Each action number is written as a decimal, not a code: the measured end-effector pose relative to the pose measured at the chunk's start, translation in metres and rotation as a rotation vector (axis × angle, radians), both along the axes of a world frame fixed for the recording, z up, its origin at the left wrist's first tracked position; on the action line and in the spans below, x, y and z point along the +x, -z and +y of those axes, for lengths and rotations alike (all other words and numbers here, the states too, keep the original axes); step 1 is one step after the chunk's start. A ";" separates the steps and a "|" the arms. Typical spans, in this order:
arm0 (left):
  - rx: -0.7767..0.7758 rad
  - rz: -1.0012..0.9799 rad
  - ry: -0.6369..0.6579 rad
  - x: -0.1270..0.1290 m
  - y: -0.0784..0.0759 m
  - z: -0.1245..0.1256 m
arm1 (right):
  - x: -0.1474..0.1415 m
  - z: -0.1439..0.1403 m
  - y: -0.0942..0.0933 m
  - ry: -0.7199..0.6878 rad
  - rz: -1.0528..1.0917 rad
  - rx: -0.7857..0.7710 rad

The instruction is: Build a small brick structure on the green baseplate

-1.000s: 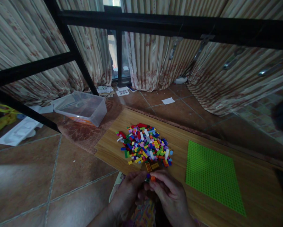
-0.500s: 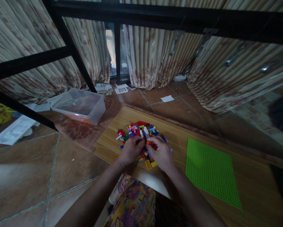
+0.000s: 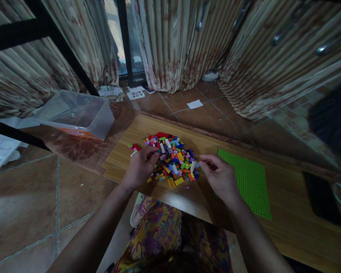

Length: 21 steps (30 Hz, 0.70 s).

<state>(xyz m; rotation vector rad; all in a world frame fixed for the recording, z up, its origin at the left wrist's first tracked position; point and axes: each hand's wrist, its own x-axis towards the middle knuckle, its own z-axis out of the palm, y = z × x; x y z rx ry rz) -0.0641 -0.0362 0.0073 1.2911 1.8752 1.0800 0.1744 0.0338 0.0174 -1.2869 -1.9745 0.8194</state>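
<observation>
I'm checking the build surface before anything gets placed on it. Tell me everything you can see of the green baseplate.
The green baseplate is a thin, flat, bright green sheet, plastic by its look, with a fine studded texture. It looks four-sided and lies flat on the wooden board, right of the brick pile. No bricks show on it. The right hand overlaps its near left edge; whether they touch cannot be told.

Left hand (image 3: 139, 168) covers part of the brick pile (image 3: 170, 155) (single bricks too small to tell).

My head camera looks forward and down, close over the wooden surface (image 3: 147, 189), toward the curtains (image 3: 181, 45).
</observation>
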 end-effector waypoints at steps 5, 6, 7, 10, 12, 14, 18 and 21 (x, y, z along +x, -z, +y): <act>-0.048 -0.192 -0.149 0.004 0.019 -0.019 | 0.014 -0.034 0.020 0.022 -0.078 -0.075; -0.042 -0.200 -0.165 0.005 0.022 -0.019 | 0.010 -0.040 0.023 0.016 -0.100 -0.069; -0.029 -0.195 -0.174 0.006 0.023 -0.017 | 0.005 -0.044 0.025 0.011 -0.129 -0.056; 0.014 -0.148 -0.160 0.008 0.020 -0.010 | -0.006 -0.050 0.028 0.028 -0.217 -0.021; 0.045 -0.128 -0.143 0.010 0.014 -0.008 | -0.010 -0.050 0.028 0.060 -0.209 -0.024; 0.072 -0.134 -0.137 0.016 0.008 -0.009 | -0.010 -0.050 0.029 0.089 -0.078 -0.085; 0.104 -0.292 -0.095 0.040 -0.004 -0.019 | -0.011 -0.055 0.025 0.157 0.454 -0.416; 0.092 -0.492 -0.001 0.064 -0.011 -0.027 | -0.016 -0.059 0.016 0.136 0.686 -0.569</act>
